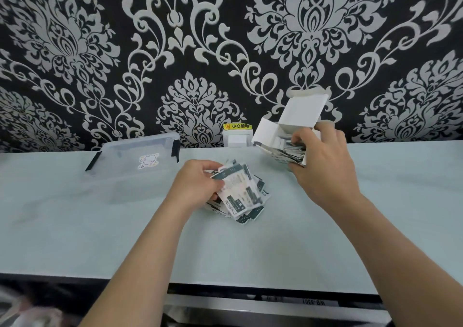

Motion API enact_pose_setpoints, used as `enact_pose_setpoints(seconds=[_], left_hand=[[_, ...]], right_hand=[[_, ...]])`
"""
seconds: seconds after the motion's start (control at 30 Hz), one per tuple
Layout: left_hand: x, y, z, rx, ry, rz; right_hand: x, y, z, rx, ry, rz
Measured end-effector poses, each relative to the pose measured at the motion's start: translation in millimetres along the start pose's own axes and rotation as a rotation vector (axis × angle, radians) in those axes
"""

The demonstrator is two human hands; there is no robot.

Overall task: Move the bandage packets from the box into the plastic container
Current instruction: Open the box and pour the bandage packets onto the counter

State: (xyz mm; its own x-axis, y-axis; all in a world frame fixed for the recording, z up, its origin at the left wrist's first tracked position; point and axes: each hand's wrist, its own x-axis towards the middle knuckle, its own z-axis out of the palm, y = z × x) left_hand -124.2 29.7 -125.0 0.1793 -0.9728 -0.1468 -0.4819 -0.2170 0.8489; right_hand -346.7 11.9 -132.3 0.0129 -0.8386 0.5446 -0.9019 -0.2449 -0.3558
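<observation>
My left hand (pixel 198 185) grips a fanned bunch of white and dark-green bandage packets (pixel 240 189) just above the pale table. A few more packets lie under it. My right hand (pixel 323 161) holds a white cardboard box (pixel 283 131) with its flaps open, tilted toward the pile; my fingers reach into its mouth, where more packets (pixel 293 150) show. A clear plastic container (pixel 120 176) stands to the left, its lid (pixel 140 155) with black clips propped at the back.
A white wall socket (pixel 236 139) with a yellow warning label sits against the patterned wall behind the pile. The table's front edge (pixel 225 280) runs across below my forearms, with a dark gap and metal surface beneath.
</observation>
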Motion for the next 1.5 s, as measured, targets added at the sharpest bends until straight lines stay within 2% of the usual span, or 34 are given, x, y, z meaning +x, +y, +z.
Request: enact_pose_setpoints(seconds=[0.1, 0.17, 0.23, 0.27, 0.33, 0.4, 0.5, 0.57, 0.63, 0.7, 0.73, 0.8, 0.9, 1.0, 1.1, 1.23, 1.3, 1.37, 1.43, 1.5], left_hand=[[0.4, -3.7, 3.2, 0.486, 0.193, 0.124], [-4.1, -1.7, 7.8, 0.562, 0.237, 0.328], [-5.9, -1.0, 17.7, 0.575, 0.046, 0.511], [-7.3, -2.6, 24.0, 0.658, -0.073, 0.54], [-6.7, -10.5, 32.1, 0.875, -0.242, 0.484], [-4.2, -17.7, 29.5, 0.968, -0.272, 0.405], [-6.8, -15.0, 17.5, 0.922, -0.247, 0.332], [-11.7, -8.3, 11.1, 0.823, -0.174, 0.32], [-19.1, 1.6, 8.4, 0.586, 0.086, 0.469], [-24.7, 14.0, 10.3, 0.239, 0.414, 0.72], [-26.8, 19.1, 11.1, 0.15, 0.505, 0.809], [-28.0, 24.0, 17.7, 0.212, 0.509, 0.879], [-18.9, 19.5, 22.3, 0.347, 0.322, 0.819], [-11.6, 15.5, 18.0, 0.405, 0.292, 0.8], [-15.4, 17.4, 10.4, 0.253, 0.289, 0.712], [-17.8, 18.5, -5.7, -0.06, 0.364, 0.402], [-15.3, 13.5, -11.4, -0.084, 0.273, 0.251], [-14.1, 9.5, -11.4, -0.027, 0.135, 0.152], [-12.3, 4.5, -6.6, 0.174, 0.072, 0.134], [-12.6, 1.1, 0.0, 0.5, 0.187, 0.199]], right_hand=[[-0.8, -0.2, 0.3, 0.013, 0.009, -0.011], [-1.0, -2.8, 0.6, 0.027, 0.02, -0.028], [-1.5, -6.2, 1.1, 0.04, 0.028, -0.055], [-2.0, -7.7, 1.6, 0.045, 0.029, -0.069], [-2.1, -8.9, 2.5, 0.055, 0.035, -0.094], [-2.5, -9.6, 3.7, 0.073, 0.033, -0.116], [-3.5, -11.5, 4.8, 0.081, 0.027, -0.117], [-3.1, -14.9, 5.0, 0.065, 0.031, -0.096], [-2.2, -21.3, 4.3, 0.066, 0.041, -0.084], [-2.5, -27.7, 4.2, 0.072, 0.072, -0.113], [-2.8, -32.2, 4.8, 0.072, 0.081, -0.138], [-5.2, -38.2, 6.1, 0.066, 0.074, -0.168], [-6.1, -42.5, 8.9, 0.086, 0.085, -0.198], [-5.0, -41.4, 8.3, 0.091, 0.06, -0.2], [-1.8, -34.3, 6.3, 0.045, 0.017, -0.178], [2.0, -23.8, 4.4, -0.012, -0.037, -0.081], [3.2, -19.0, 5.4, -0.039, -0.023, -0.052], [4.8, -16.2, 6.3, -0.007, -0.011, -0.023], [6.0, -16.6, 6.7, 0.027, -0.017, 0.001], [5.5, -19.0, 6.7, 0.047, -0.028, 0.011]])
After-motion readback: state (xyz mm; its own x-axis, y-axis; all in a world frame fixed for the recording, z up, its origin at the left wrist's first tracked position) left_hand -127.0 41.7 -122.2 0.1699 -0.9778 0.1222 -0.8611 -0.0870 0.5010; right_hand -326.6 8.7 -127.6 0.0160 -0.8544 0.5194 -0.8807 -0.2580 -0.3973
